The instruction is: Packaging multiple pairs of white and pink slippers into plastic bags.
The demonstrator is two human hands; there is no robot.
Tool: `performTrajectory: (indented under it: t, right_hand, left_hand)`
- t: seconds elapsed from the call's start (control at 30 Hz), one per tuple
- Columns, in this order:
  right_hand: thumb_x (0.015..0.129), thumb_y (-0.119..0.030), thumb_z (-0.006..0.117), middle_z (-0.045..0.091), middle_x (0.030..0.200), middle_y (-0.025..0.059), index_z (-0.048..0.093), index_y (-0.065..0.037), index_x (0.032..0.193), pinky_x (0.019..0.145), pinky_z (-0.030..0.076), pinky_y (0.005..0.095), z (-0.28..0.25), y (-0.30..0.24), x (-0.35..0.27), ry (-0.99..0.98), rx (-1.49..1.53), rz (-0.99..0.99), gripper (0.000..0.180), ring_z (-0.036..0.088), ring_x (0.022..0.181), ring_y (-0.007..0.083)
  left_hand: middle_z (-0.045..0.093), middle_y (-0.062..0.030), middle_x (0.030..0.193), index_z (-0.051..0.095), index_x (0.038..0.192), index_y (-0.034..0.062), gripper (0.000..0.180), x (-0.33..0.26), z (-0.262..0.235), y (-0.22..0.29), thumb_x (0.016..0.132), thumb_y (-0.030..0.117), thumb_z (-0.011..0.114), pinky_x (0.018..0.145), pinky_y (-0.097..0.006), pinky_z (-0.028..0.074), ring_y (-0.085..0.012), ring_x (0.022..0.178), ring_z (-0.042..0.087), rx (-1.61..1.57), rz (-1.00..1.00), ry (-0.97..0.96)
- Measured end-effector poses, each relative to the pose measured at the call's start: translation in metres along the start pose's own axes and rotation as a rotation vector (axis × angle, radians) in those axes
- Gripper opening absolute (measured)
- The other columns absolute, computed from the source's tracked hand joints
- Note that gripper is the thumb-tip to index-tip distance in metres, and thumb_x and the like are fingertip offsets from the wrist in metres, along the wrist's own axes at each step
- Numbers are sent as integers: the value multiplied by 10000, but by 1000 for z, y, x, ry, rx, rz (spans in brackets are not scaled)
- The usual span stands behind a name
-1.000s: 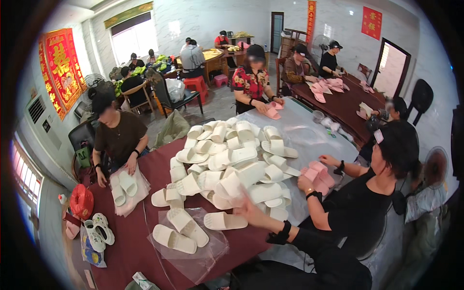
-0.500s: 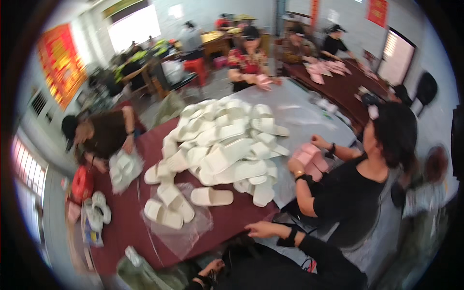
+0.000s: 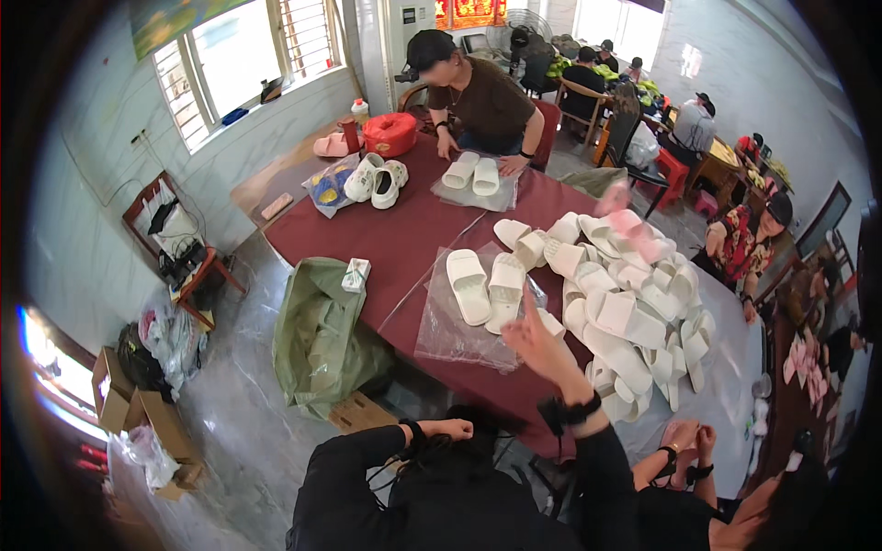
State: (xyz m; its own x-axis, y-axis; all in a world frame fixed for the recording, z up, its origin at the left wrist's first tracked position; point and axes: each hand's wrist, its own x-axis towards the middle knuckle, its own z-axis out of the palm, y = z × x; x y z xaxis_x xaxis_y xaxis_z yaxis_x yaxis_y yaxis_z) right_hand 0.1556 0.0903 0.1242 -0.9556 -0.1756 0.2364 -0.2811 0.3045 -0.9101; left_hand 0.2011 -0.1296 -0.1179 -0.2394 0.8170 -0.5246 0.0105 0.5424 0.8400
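right hand (image 3: 537, 342): fingers spread, empty, just over slipper pair (image 3: 487, 286) on plastic bag (image 3: 441, 335)
left hand (image 3: 450, 429): loosely curled at lap, empty
slippers: likely light, soft foam; pinch the strap

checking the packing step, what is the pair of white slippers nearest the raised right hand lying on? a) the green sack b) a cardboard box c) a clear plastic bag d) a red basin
c: the pair of white slippers lies side by side on a clear plastic bag spread on the dark red table, just beyond the right hand.
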Motion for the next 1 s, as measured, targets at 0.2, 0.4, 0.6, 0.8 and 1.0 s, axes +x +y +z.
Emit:
performTrajectory:
  t: [0.2,0.4,0.6,0.8,1.0]
  right_hand:
    - [877,-155,566,602,883,109,46,-171,1466,656,471,304,-14,-20,33,4,-90,129,786,599,757,182]
    - [880,-248,561,628,960,124,603,-33,1017,799,469,332,16,88,-108,-503,-178,261,258,604,884,238]
    - [893,-419,500,624,1039,170,579,-27,1097,809,452,407,85,194,-295,-791,-220,698,448,585,953,344]
    - [863,-260,554,605,970,174,554,-3,995,765,442,458,146,181,-331,-161,-24,767,289,569,953,363]
    - [838,-182,573,625,892,161,581,-3,939,731,443,414,141,166,-256,-81,-87,862,206,596,853,331]
  left_hand:
    - [566,-36,740,582,866,40,335,-12,4,24,833,371,622,617,-319,416,-145,710,526,46,-23,-27]
    - [554,-42,714,572,839,29,492,-35,-10,11,795,515,636,594,-317,403,-141,696,516,243,21,-14]
    - [510,-11,664,565,786,37,471,-52,-42,32,887,495,525,594,-317,394,-117,659,465,289,-93,-281]
    - [514,-13,669,552,773,17,419,-32,-86,4,925,405,514,597,-301,421,-100,634,437,344,100,-568]
    - [617,-81,972,572,1075,6,303,81,-172,-99,904,250,514,790,-326,467,-195,886,583,475,111,-912]
